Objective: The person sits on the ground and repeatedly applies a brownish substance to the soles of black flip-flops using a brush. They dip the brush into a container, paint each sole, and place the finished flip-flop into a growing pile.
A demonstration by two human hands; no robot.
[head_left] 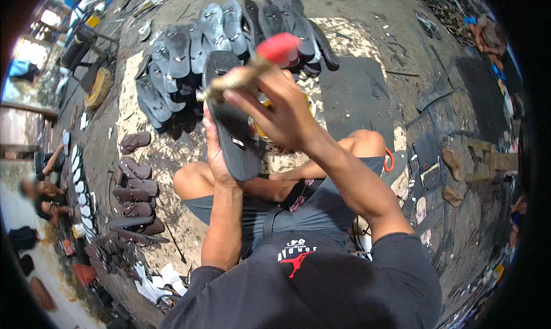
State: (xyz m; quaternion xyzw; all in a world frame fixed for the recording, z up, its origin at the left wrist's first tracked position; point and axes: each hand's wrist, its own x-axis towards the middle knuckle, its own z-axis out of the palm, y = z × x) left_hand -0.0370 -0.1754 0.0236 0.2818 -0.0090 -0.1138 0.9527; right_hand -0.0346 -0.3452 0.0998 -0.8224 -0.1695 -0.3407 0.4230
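My left hand point(217, 160) is closed around the edge of a black sandal sole point(244, 162), holding it up in front of my crossed legs. A small pale mark shows on its lower part. In my right hand point(287, 108) is a brush point(244, 79) with a red-ended handle, smeared by motion. Its light tip lies over the left edge of the sole, but whether it touches cannot be made out. Partly hidden behind my right hand stands a yellow-rimmed container point(311, 106); what it holds is not visible.
Rows of grey-black soles point(213, 28) lie ahead on a pale, stained sheet point(129, 79). Brown sandals point(136, 168) line its left side. A dark rubber sheet point(356, 94) lies to the right. Beyond are wooden blocks point(482, 160) and scraps; other people sit at far left and right.
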